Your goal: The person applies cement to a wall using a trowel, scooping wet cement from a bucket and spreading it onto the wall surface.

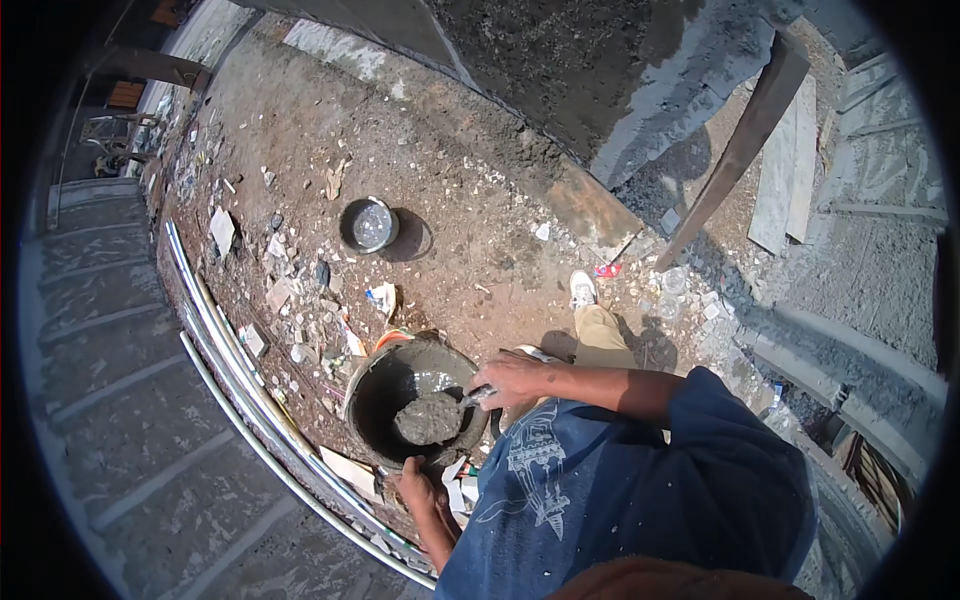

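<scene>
A large dark bucket [372,405] with wet grey mortar inside stands tilted toward my body. My right hand [508,378] is closed around the handle of a trowel [472,397] at the bucket's right rim. A heap of mortar [430,418] lies on or around its blade inside the bucket, so the blade itself is mostly hidden. Below, my left hand [418,488] grips the bucket's near rim, with the thumb over the edge. Wet mortar glistens at the far inner side of the bucket.
A smaller round bucket [347,222] holding greyish liquid stands farther away on the dirt ground. Long pale pipes [235,375] curve along the left. Rubble and scraps litter the ground. A freshly plastered wall [560,70], a leaning wooden post [735,150] and boards [780,185] are at the upper right.
</scene>
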Motion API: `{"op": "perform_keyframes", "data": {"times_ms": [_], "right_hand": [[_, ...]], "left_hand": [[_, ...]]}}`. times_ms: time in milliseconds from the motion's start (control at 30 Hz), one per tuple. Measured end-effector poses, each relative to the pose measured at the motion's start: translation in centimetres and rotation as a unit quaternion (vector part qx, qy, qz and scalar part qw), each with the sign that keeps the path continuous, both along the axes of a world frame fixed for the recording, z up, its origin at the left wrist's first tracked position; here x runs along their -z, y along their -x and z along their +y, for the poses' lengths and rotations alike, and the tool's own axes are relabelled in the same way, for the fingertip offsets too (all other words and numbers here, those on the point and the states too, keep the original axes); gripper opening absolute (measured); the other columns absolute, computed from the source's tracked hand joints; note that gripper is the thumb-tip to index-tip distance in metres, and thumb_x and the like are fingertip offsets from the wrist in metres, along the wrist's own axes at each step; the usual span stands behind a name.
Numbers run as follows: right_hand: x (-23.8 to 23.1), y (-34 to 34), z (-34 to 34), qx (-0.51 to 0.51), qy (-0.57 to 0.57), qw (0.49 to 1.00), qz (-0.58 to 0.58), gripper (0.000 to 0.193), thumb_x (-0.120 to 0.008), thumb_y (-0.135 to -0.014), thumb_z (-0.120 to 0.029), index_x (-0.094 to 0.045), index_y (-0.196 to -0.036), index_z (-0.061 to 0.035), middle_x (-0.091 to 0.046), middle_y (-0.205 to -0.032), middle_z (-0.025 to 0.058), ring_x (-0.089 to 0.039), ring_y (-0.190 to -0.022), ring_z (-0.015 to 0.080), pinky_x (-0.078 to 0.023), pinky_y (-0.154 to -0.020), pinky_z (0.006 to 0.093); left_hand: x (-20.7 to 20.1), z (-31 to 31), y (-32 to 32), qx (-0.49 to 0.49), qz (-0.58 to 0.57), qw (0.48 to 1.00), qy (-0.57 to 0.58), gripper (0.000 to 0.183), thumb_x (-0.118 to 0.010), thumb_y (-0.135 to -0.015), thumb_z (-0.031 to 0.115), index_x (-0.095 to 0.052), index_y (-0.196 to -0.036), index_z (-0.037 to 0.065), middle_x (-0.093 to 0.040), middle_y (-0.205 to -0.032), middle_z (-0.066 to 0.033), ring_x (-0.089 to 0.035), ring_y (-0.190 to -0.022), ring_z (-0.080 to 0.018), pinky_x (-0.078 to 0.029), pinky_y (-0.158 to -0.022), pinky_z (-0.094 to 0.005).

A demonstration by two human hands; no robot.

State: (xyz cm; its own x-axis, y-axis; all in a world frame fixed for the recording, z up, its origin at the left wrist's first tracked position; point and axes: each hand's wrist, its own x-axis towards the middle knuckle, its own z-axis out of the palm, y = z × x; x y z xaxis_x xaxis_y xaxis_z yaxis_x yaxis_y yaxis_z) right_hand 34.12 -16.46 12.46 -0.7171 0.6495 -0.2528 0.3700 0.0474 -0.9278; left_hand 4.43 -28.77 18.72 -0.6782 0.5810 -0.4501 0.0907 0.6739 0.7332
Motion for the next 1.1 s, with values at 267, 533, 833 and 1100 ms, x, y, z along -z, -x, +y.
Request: {"op": "perform_keyframes", "data": {"times_ms": [267, 533, 833, 1100], "right_hand": [[6.9, -30.6, 8.8, 0.362, 0.098, 0.926, 0.042, 0.053, -0.069, -0.090, -0.026, -0.060, -0.135, 0.0018, -0.069, -0.093, 0.0053, -0.056, -0.070, 0.0077, -0.048, -0.062, 0.0279], [-19.0, -33.6, 7.6, 0.351, -0.265, 0.866, -0.240, 0.043, -0.071, -0.082, -0.018, -0.067, -0.124, -0.0093, -0.072, -0.108, 0.0100, -0.069, -0.095, 0.0212, -0.053, -0.086, 0.0351], [-15.7, -19.7, 5.3, 0.143, -0.518, 0.747, -0.392, 0.034, -0.060, -0.085, -0.014, -0.067, -0.119, -0.0178, -0.063, -0.094, 0.0041, -0.064, -0.095, 0.0217, -0.049, -0.078, 0.0369], [-11.9, -11.7, 2.0, 0.129, -0.355, 0.888, -0.262, 0.046, -0.069, -0.085, -0.027, -0.065, -0.128, -0.0148, -0.070, -0.107, 0.0140, -0.066, -0.104, 0.0346, -0.051, -0.087, 0.0477]], "left_hand": [[1.2, 2.9, -7.9, 0.014, -0.014, 0.981, 0.195, 0.024, -0.062, -0.083, 0.016, -0.072, -0.079, -0.005, -0.061, -0.072, -0.0060, -0.061, -0.072, -0.0199, -0.050, -0.067, -0.0329], [-0.6, 9.7, -16.0, 0.013, -0.226, 0.971, 0.073, 0.027, -0.058, -0.080, -0.002, -0.056, -0.107, 0.001, -0.060, -0.088, -0.0060, -0.061, -0.071, -0.0177, -0.054, -0.059, -0.0314], [-8.6, 13.1, -21.8, 0.122, -0.306, 0.918, -0.221, 0.043, -0.063, -0.080, -0.001, -0.046, -0.120, -0.002, -0.061, -0.092, -0.0086, -0.062, -0.075, -0.0165, -0.054, -0.063, -0.0321], [-7.1, 11.8, -16.0, 0.161, -0.280, 0.908, -0.265, 0.039, -0.059, -0.082, 0.000, -0.046, -0.118, 0.004, -0.057, -0.078, -0.0062, -0.054, -0.052, -0.0133, -0.040, -0.037, -0.0258]]}}
